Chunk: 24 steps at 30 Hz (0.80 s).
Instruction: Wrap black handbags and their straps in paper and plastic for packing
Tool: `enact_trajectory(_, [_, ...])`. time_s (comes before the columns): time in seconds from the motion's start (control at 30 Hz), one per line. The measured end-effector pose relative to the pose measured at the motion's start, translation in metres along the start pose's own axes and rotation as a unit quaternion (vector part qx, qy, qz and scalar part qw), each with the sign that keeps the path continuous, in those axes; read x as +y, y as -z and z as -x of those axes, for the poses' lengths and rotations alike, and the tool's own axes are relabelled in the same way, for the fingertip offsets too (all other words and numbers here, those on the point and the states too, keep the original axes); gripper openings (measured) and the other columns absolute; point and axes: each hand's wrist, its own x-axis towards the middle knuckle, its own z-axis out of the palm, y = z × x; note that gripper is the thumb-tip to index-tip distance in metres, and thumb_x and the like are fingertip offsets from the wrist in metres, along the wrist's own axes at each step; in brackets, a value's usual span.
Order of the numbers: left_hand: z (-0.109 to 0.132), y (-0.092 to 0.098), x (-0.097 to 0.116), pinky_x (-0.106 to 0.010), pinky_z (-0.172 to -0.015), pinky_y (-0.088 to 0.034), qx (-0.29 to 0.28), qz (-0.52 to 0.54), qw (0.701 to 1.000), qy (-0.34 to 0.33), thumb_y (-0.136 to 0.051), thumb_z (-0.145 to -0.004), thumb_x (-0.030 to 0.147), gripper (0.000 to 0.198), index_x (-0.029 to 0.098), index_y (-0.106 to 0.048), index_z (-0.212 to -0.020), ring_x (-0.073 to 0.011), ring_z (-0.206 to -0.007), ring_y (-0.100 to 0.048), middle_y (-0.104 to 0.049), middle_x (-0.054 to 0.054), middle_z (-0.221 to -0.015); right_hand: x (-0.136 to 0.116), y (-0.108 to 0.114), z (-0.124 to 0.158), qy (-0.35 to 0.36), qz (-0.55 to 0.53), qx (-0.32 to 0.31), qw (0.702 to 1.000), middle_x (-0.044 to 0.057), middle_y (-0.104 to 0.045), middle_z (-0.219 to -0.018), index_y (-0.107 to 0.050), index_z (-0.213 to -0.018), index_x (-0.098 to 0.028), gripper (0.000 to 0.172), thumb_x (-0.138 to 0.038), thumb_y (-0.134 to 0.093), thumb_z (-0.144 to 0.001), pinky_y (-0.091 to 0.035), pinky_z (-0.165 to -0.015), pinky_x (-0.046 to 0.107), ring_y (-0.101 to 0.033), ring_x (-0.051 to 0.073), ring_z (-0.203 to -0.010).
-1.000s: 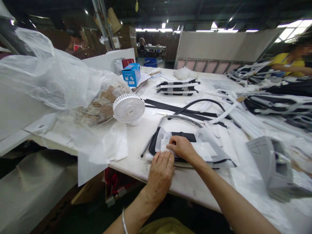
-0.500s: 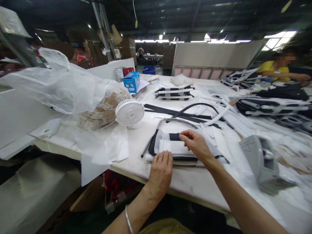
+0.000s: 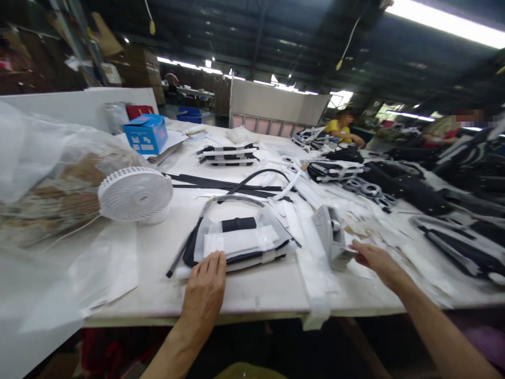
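A wrapped black bag (image 3: pixel 239 223) with white foam sheet and strips of clear tape over it lies flat on the table. My left hand (image 3: pixel 206 281) rests on its near left edge, fingers laid out together and pressing down. To the right stands a grey tape dispenser (image 3: pixel 325 231). My right hand (image 3: pixel 376 261) is at its front end, thumb and fingers pinched on the end of the clear tape, which is barely visible. A dark curved tube (image 3: pixel 236 199) runs behind the bag.
A white fan (image 3: pixel 136 195) and plastic-wrapped goods (image 3: pixel 74 179) stand at left, near a blue box (image 3: pixel 147 133). Black strips (image 3: pixel 221 183) and a bundled stack (image 3: pixel 228 155) lie behind. More black and white parts (image 3: pixel 335 171) fill the right side. A person in yellow (image 3: pixel 340 129) works beyond.
My right hand has left the bag's top and moved right to the tape dispenser. My left hand stays on the bag's near edge. The view has turned right.
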Motion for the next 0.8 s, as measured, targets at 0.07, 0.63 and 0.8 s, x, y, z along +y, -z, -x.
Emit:
enact_trajectory(0.07, [-0.001,0.000,-0.002,-0.039,-0.084,-0.052,0.008,-0.007,1.000,-0.010,-0.044,-0.086,-0.002,0.040,0.007,-0.062,-0.121,-0.0265,-0.103,-0.065,-0.068,-0.017,-0.118,0.006,-0.006,-0.005,-0.035,-0.056,-0.049,0.997,0.008,-0.073,-0.082,-0.073,-0.071,-0.017,0.030,-0.046,-0.065,-0.074,-0.051,-0.070,0.031,-0.064,0.019,-0.073])
enact_trajectory(0.63, [-0.008,0.014,-0.009,-0.043,-0.091,-0.048,-0.020,0.013,0.999,-0.021,-0.043,-0.086,-0.001,0.042,0.013,-0.066,-0.118,-0.0273,-0.104,-0.063,-0.069,-0.013,-0.107,-0.028,-0.018,0.003,0.011,-0.070,0.026,0.997,0.005,-0.065,-0.059,-0.061,-0.055,-0.021,0.023,-0.042,-0.066,-0.062,-0.043,-0.055,0.029,-0.055,0.016,-0.056])
enact_trajectory(0.8, [-0.005,0.013,-0.013,-0.042,-0.091,-0.048,-0.008,0.004,1.000,-0.025,-0.041,-0.086,-0.002,0.045,0.014,-0.064,-0.121,-0.0272,-0.104,-0.063,-0.069,-0.013,-0.113,-0.013,-0.009,0.034,0.056,-0.180,0.084,0.978,-0.002,-0.053,-0.052,-0.058,-0.057,-0.021,0.023,-0.038,-0.074,-0.057,-0.039,-0.048,0.026,-0.045,0.012,-0.051])
